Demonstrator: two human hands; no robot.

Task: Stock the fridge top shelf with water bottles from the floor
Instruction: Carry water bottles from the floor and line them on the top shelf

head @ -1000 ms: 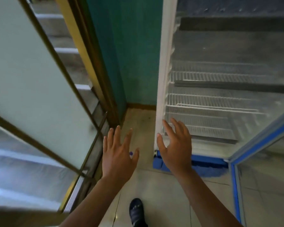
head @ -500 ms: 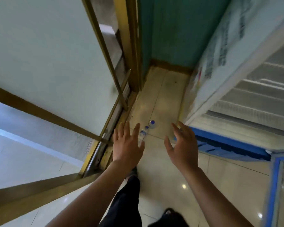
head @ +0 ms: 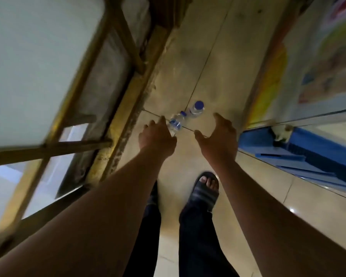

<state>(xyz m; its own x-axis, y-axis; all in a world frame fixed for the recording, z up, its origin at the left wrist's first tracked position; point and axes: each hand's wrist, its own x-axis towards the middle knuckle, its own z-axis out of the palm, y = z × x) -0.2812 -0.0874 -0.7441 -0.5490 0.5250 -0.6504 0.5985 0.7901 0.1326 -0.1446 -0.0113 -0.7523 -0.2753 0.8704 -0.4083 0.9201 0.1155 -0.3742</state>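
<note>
Both hands are held out over the floor (head: 212,56). The left hand (head: 158,137), fingers relaxed, overlaps the nearest of 3 bottles (head: 176,122); contact cannot be told. The right hand (head: 218,134) is spread wide, just right of them.

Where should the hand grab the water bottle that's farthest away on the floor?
Probably round its clear body, just under the blue cap. The far bottle stands upright, so its side is the easy part to wrap. The right hand is open and nearest, and the floor on that side is bare; the other bottles crowd its left.
</note>
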